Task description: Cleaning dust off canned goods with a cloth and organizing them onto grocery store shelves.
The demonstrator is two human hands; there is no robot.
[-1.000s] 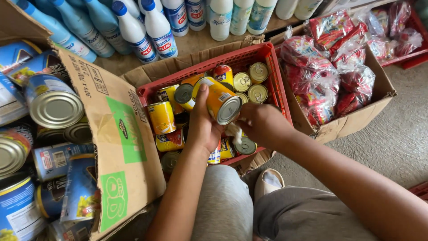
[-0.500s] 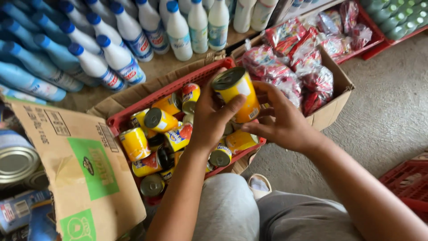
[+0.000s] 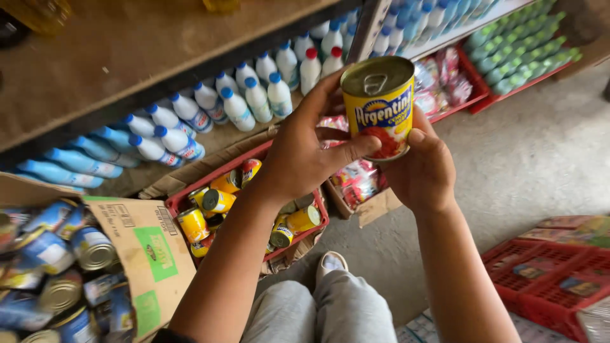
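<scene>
Above the red crate (image 3: pixel 181 204) of yellow tins, a single yellow can (image 3: pixel 380 105) with a pull-tab lid is held up between both hands. The left hand (image 3: pixel 304 155) is wrapped round the can's near side, thumb laid across the label, and the right hand (image 3: pixel 422 170) is cupped under and behind it, thumb pressed to the lower edge. Both hands are closed on the can, which is upright and raised well clear of the crate, level with the shelves.

As a judgement, the step in hand is the carrying or inspecting of one can lifted out of the crate. A steady two-handed grip is called for, since the metal wall is smooth and the can is likely heavy for its size; a free spot would have to be found before it is set down.

More yellow cans (image 3: pixel 217 200) are seen lying on their sides in the crate, which stands on a grey concrete floor (image 3: pixel 540 165). A wooden shelf (image 3: pixel 127 57) runs overhead, and beneath it white bottles with blue and red caps (image 3: pixel 254 95) are lined up. A cardboard box (image 3: pixel 143 254) of blue-labelled tins (image 3: pixel 92 249) is at the left, red packets (image 3: pixel 359 181) in another box are behind the hands, green bottles (image 3: pixel 521 54) stand at the far right, and empty red crates (image 3: pixel 546 267) are at the lower right. Grey trousers and a white shoe (image 3: pixel 330 262) are visible below.
</scene>
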